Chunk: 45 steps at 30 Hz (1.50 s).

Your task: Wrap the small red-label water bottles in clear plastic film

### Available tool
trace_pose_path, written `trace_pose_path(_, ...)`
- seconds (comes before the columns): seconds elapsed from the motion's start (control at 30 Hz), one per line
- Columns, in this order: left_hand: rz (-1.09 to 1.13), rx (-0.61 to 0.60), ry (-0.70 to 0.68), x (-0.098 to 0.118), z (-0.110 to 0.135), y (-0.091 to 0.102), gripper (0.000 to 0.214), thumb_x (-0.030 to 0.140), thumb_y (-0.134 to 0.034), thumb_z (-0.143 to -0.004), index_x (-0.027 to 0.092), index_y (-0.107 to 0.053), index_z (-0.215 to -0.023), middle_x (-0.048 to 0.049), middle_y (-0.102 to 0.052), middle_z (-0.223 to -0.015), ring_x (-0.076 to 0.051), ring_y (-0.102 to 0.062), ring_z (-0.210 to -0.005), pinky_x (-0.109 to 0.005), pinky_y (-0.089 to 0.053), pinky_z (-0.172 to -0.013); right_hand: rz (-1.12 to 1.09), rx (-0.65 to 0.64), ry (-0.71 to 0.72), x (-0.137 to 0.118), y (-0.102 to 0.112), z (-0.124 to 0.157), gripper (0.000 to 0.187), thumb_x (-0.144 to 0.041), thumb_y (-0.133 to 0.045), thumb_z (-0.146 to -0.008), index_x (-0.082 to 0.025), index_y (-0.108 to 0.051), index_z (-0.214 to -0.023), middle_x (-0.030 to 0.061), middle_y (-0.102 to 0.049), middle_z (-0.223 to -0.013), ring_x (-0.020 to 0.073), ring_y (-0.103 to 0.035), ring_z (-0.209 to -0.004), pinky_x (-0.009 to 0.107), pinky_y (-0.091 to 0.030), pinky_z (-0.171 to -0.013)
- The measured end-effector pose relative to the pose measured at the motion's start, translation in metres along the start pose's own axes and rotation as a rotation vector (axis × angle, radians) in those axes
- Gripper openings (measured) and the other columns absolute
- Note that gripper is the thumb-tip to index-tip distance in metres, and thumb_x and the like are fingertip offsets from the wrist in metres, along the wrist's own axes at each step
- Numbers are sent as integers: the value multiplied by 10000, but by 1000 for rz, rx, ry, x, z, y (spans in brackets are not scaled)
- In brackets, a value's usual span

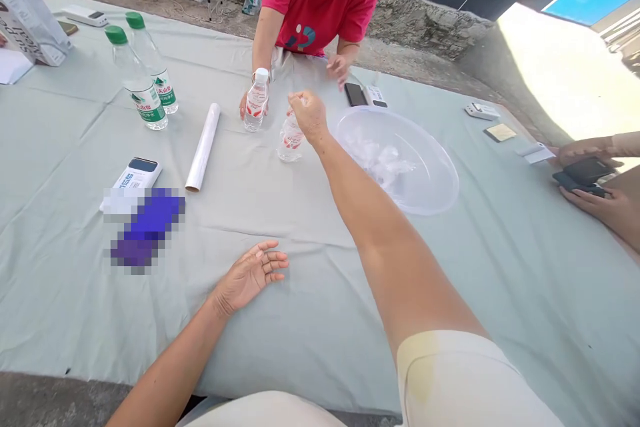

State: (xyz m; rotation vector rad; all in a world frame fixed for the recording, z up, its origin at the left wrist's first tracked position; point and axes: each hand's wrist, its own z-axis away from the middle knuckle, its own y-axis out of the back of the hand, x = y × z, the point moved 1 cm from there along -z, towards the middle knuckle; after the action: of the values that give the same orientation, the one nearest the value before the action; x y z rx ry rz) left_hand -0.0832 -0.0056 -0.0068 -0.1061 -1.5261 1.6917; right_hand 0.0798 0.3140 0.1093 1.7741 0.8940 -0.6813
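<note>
Closed around the top of a clear bottle [290,145] with a red-and-white label: right hand [309,115], with the cap hidden from view. Half open, fingers loosely curled, empty: left hand [257,268], at the near side of the bench [320,340], contact impossible to tell. Location of the clear bottle: mid-bench, roughly upright, between a white-capped bottle [256,104] and a translucent basin [425,197]. Probably thin-walled, fairly light, soft when squeezed, slippery if wet; best gripped at the stiffer neck. Beneath, creased pale-green cloth [55,247]; beyond, rough stone wall [440,40] and, at right, sunlit wall [540,53].
</note>
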Motion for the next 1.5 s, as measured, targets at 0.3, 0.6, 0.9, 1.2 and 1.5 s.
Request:
trace_pose_path(0.3,-38,-2,25,-1,-3,4,312,333,-632,-935,202,-650,-1217,-99,-699,-1139,-246,-655,-1098,-376,-514,-893,209,6,226,6,96,3,571,-686,-417,-929,-203,-602,-1171,72,-674,-1058,246,-649,-1104,458,-454,-1038)
trace_pose_path(0.6,-98,14,11,-4,0,1,293,314,-615,-947,206,-642,-1218,-104,-696,-1130,-242,-659,-1083,-373,-506,-897,473,-202,238,-90,-19,-48,572,-153,-533,-911,-239,-409,-1462,62,-390,-1568,233,-397,-1422,436,-347,-1171)
trace_pose_path(0.9,-131,5,8,-4,-3,0,308,325,-668,-912,199,-643,-1192,-102,-704,-1105,-227,-672,-1047,-366,-502,-877,673,-458,235,-105,-44,3,245,-58,-591,-883,-92,-650,-1119,112,-504,-1345,163,-500,-1105,382,-441,-974)
trace_pose_path(1.2,-89,24,-29,-3,1,-2,358,334,-699,-887,198,-615,-1207,-100,-715,-1100,-236,-678,-1048,-374,-502,-870,485,-654,358,-115,9,152,198,-415,-658,-895,-242,-685,-987,18,-494,-958,133,-537,-747,308,-486,-754)
trace_pose_path(1.5,-68,64,-62,2,2,-6,497,331,-711,-873,294,-521,-1330,-64,-709,-1143,-215,-673,-1080,-364,-516,-885,247,-530,258,-121,63,174,399,-567,-568,-916,-267,-642,-1170,20,-673,-1052,196,-622,-862,397,-506,-845)
